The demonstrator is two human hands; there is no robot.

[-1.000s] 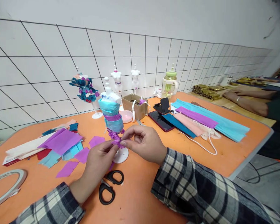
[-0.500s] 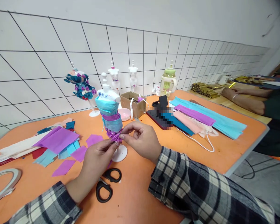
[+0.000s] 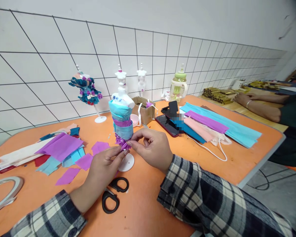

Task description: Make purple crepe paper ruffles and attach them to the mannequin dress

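Note:
A small white mannequin [image 3: 122, 113] on a round base stands on the orange table [image 3: 148, 194], wrapped in blue and purple tissue paper. Under the wrap sits a crumpled purple tissue ruffle [image 3: 121, 143]. My left hand [image 3: 104, 166] pinches the ruffle from the left with thumb and forefinger. On the other side my right hand [image 3: 151, 148] pinches the same ruffle, fingers curled. Both sleeves are plaid.
Black scissors [image 3: 111, 195] lie just below my hands. Tissue paper scraps [image 3: 60, 149] and a tape roll [image 3: 3, 192] lie left. A cardboard box [image 3: 144, 110], phone [image 3: 167, 125], folded tissue sheets [image 3: 219, 126], a decorated mannequin [image 3: 87, 92] and bottle [image 3: 179, 85] stand behind. Another person's arms [image 3: 259, 105] rest at right.
The mannequin has turned and shifted slightly right. Both hands have kept their pinch on the purple ruffle and moved it up against the bottom of the blue wrap.

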